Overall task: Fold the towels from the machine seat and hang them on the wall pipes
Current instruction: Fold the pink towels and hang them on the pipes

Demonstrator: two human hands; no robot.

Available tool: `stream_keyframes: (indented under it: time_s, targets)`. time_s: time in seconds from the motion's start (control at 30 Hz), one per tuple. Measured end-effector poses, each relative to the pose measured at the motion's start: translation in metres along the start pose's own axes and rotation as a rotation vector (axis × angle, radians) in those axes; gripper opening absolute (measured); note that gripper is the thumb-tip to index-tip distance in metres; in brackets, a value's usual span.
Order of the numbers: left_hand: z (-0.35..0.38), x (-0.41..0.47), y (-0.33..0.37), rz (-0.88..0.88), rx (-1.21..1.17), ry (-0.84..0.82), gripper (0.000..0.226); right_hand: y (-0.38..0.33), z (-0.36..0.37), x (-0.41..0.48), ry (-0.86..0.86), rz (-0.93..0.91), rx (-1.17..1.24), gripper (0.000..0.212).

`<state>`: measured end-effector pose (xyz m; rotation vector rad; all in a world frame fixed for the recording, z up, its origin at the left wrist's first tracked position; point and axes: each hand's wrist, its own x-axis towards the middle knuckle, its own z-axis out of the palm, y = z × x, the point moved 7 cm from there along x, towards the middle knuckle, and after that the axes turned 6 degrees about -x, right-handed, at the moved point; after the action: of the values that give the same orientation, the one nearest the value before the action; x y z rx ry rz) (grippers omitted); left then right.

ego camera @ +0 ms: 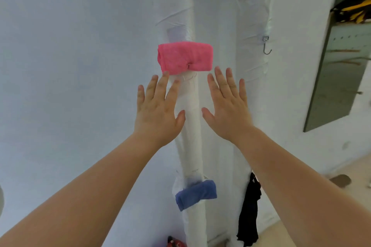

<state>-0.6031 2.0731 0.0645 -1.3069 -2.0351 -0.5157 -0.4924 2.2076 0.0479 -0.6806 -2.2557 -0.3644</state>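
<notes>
A folded pink towel (185,58) hangs high on a white wrapped wall pipe (189,126). Lower on the same pipe hangs a folded blue towel (195,193). My left hand (158,112) is raised just below the pink towel's left end, fingers spread, holding nothing. My right hand (227,106) is raised below the towel's right end, also flat and empty. Neither hand grips the towel; the left fingertips are close to its lower edge.
A second wrapped pipe (251,86) stands to the right with a metal hook (267,45) on it and a black cloth (250,212) hanging low. A grey door or panel (339,66) is at the far right. A red object (176,242) lies near the floor.
</notes>
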Motion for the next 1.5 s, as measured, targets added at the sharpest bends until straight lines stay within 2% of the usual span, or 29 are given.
stream_keyframes:
  time_s: [0.2, 0.5, 0.63, 0.77, 0.9, 1.13, 1.33, 1.5]
  targets:
    - [0.038, -0.074, 0.015, 0.121, -0.182, -0.238, 0.078, -0.006, 0.005, -0.116, -0.25, 0.203, -0.098, 0.076]
    - [0.093, -0.244, 0.089, 0.408, -0.434, -0.679, 0.072, -0.041, -0.024, -0.362, -0.745, 0.607, -0.113, 0.062]
    - [0.093, -0.329, 0.146, 0.548, -0.506, -0.857, 0.069, -0.043, -0.061, -0.468, -0.859, 0.775, -0.151, 0.057]
    - [0.08, -0.402, 0.204, 0.69, -0.545, -0.919, 0.069, -0.046, -0.101, -0.568, -0.931, 0.927, -0.153, 0.055]
    - [0.065, -0.474, 0.27, 0.79, -0.524, -1.049, 0.07, -0.043, -0.139, -0.67, -1.035, 1.058, -0.14, 0.057]
    - [0.042, -0.607, 0.378, 0.816, -0.508, -1.283, 0.071, -0.025, -0.213, -0.846, -1.185, 1.271, -0.075, 0.052]
    - [0.035, -0.696, 0.457, 0.813, -0.541, -1.479, 0.073, 0.003, -0.244, -0.947, -1.19, 1.404, -0.057, 0.056]
    - [0.042, -0.739, 0.504, 0.69, -0.64, -1.606, 0.049, 0.018, -0.246, -0.991, -1.188, 1.402, -0.084, 0.058]
